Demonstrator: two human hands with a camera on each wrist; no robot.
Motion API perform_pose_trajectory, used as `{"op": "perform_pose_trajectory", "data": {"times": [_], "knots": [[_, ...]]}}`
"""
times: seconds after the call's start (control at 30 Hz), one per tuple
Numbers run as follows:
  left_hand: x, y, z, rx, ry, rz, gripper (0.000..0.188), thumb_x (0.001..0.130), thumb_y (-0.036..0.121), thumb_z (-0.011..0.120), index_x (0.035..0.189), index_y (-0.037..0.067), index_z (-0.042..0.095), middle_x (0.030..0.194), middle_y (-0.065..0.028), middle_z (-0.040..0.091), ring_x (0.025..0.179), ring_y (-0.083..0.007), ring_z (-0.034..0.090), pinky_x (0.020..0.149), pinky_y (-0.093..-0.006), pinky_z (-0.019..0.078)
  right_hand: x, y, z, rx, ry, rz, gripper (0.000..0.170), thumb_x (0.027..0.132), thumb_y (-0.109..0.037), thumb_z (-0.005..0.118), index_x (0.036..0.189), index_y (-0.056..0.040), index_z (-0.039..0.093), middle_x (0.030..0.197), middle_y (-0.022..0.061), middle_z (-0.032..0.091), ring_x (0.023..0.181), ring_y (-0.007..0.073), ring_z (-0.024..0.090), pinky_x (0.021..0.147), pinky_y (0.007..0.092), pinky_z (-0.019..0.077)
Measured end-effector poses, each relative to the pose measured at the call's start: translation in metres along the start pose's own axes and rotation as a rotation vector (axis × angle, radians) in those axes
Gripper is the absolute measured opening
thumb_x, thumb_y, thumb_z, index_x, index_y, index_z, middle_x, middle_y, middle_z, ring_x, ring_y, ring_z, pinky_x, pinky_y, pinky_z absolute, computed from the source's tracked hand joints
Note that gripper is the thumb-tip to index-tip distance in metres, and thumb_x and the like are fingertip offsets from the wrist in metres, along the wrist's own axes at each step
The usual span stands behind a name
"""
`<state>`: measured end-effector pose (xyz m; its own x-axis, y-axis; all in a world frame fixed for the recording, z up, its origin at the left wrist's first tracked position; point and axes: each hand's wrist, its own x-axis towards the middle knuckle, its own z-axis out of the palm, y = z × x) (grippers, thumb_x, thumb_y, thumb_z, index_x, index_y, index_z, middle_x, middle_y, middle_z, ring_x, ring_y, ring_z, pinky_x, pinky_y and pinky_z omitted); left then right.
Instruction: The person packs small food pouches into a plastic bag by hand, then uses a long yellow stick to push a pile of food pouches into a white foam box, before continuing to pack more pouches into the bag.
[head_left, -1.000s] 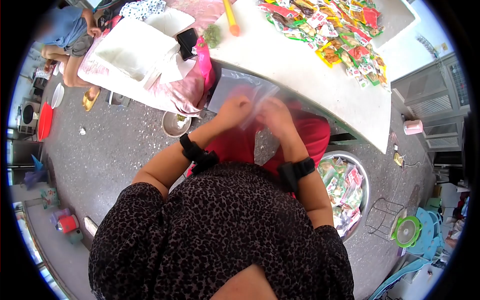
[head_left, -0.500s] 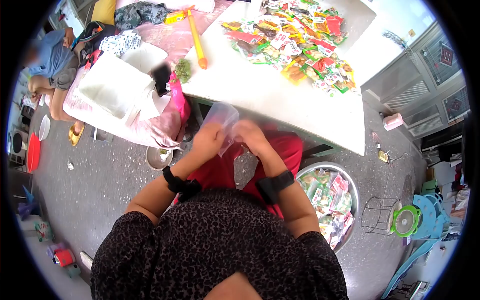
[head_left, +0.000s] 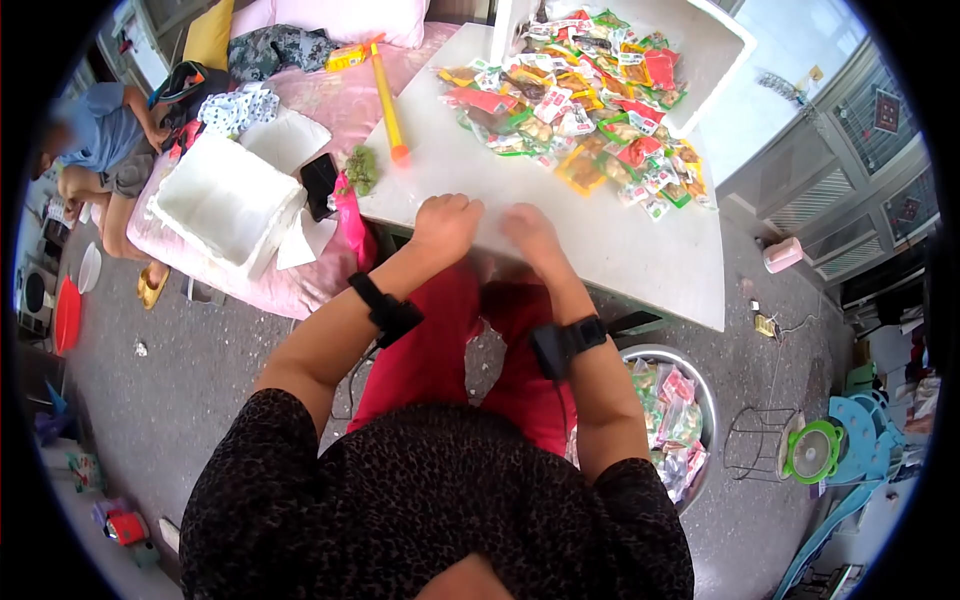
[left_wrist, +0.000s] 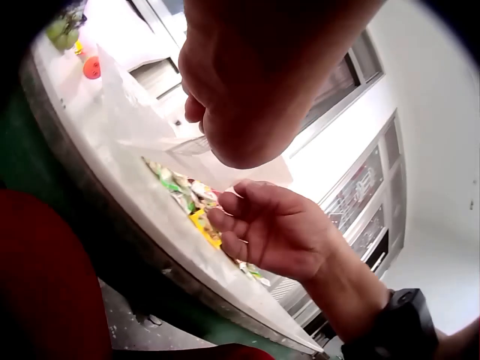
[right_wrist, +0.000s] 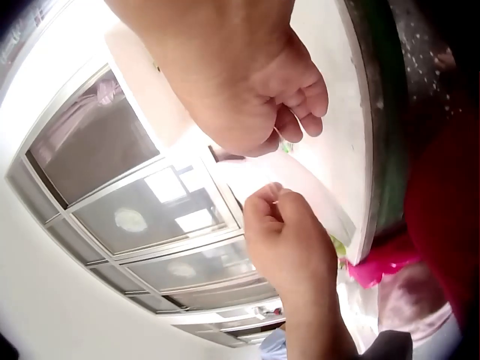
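Over the near edge of the white table [head_left: 640, 260], my left hand [head_left: 447, 225] pinches a clear plastic bag [left_wrist: 131, 105] between thumb and fingers. In the left wrist view the bag spreads out as a thin see-through sheet; against the white table it hardly shows in the head view. My right hand [head_left: 532, 238] is raised just beside the left, its fingers loosely bent with nothing in them, as the left wrist view shows. Farther back on the table lies a heap of small colourful food packets [head_left: 590, 100].
A white foam box [head_left: 715, 50] lies tipped behind the packets. Left of them are a yellow stick [head_left: 385, 105] and a green bunch [head_left: 360, 170]. A metal basin [head_left: 708, 400] of filled bags stands on the floor at right. Another person [head_left: 105, 130] sits at far left.
Both hands have risen from above the lap to over the table's near edge. The right hand has come off the bag, which stays in the left. The head view has shifted.
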<state>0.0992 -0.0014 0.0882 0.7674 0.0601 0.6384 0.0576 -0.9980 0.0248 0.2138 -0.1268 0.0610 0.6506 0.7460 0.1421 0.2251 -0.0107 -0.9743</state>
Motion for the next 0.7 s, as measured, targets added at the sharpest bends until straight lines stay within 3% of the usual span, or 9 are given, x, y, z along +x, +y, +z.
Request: {"op": "perform_pose_trajectory", "data": {"times": [0.03,0.13,0.23,0.33,0.37,0.47,0.57,0.67,0.7], "knots": [[0.0,-0.001,0.013,-0.033,-0.015,-0.039,0.003,0.065,0.008,0.05,0.065,0.007,0.047,0.061,-0.0091,0.049,0.058,-0.027,0.052,0.051,-0.0383,0.0419,0.006,0.005,-0.013,-0.245,0.015,-0.147,0.021,0.073,-0.013,0.052,0.089,-0.0003,0.053,0.082,0.0122,0.056,0.079,0.0241,0.054,0.071,0.0306,0.0425],[-0.001,-0.001,0.048,-0.121,-0.119,-0.214,0.004,0.066,0.01,0.049,0.067,0.006,0.047,0.062,-0.0107,0.05,0.061,-0.0289,0.052,0.053,-0.0406,0.042,0.034,0.027,-0.047,-0.599,0.18,-0.16,0.02,0.072,-0.014,0.053,0.088,-0.0011,0.053,0.084,0.0168,0.056,0.083,0.0292,0.053,0.073,0.034,0.0423],[-0.006,0.002,0.071,-0.247,-0.104,-0.314,0.006,0.067,0.011,0.048,0.067,0.006,0.048,0.063,-0.0114,0.05,0.062,-0.0304,0.052,0.055,-0.0419,0.0417,0.049,0.025,-0.074,-0.714,0.389,-0.194,0.022,0.069,-0.014,0.054,0.088,-0.0027,0.052,0.088,0.0179,0.055,0.086,0.0324,0.051,0.074,0.0376,0.042],[-0.01,0.004,0.077,-0.237,-0.019,-0.263,0.007,0.067,0.013,0.049,0.068,0.006,0.048,0.064,-0.0115,0.05,0.062,-0.0307,0.051,0.056,-0.0421,0.0411,0.082,0.047,-0.102,-0.957,0.294,-0.182,0.029,0.067,-0.014,0.056,0.092,-0.0033,0.05,0.092,0.0163,0.053,0.088,0.0322,0.05,0.074,0.0388,0.042],[-0.011,0.004,0.077,-0.238,-0.029,-0.253,0.007,0.067,0.013,0.049,0.068,0.007,0.048,0.064,-0.0114,0.05,0.062,-0.0306,0.051,0.056,-0.042,0.041,0.091,0.045,-0.106,-1.043,0.227,0.015,0.035,0.066,-0.017,0.055,0.098,-0.0038,0.049,0.097,0.0146,0.052,0.092,0.0306,0.048,0.074,0.0399,0.042],[-0.009,0.004,0.073,-0.239,-0.045,-0.225,0.006,0.066,0.013,0.049,0.068,0.007,0.048,0.063,-0.0112,0.049,0.063,-0.0303,0.05,0.057,-0.0414,0.0406,0.106,0.055,-0.108,-1.197,0.271,-0.185,0.039,0.068,-0.025,0.055,0.101,-0.0044,0.048,0.1,0.0132,0.051,0.097,0.029,0.046,0.077,0.0402,0.0411],[-0.008,0.005,0.071,-0.231,-0.027,-0.214,0.006,0.066,0.013,0.05,0.068,0.007,0.048,0.063,-0.0109,0.049,0.063,-0.0299,0.05,0.056,-0.0408,0.0405,0.107,0.05,-0.098,-1.346,0.257,-0.021,0.043,0.07,-0.031,0.054,0.104,-0.0053,0.048,0.103,0.0126,0.05,0.099,0.0291,0.044,0.08,0.0403,0.04],[-0.009,0.004,0.071,-0.202,-0.017,-0.189,0.006,0.065,0.013,0.05,0.067,0.007,0.048,0.064,-0.0104,0.049,0.063,-0.0293,0.05,0.056,-0.0402,0.0406,0.091,0.033,-0.083,-1.256,0.202,0.092,0.044,0.071,-0.033,0.054,0.105,-0.0059,0.048,0.104,0.0122,0.051,0.098,0.0305,0.045,0.081,0.0394,0.0397],[-0.009,0.003,0.072,-0.186,-0.04,-0.184,0.006,0.065,0.013,0.05,0.067,0.008,0.048,0.064,-0.0103,0.049,0.063,-0.0291,0.05,0.056,-0.0401,0.0407,0.086,0.035,-0.08,-1.26,0.164,0.04,0.043,0.071,-0.033,0.054,0.104,-0.0056,0.049,0.101,0.0129,0.052,0.096,0.0309,0.046,0.08,0.0393,0.0401]]}}
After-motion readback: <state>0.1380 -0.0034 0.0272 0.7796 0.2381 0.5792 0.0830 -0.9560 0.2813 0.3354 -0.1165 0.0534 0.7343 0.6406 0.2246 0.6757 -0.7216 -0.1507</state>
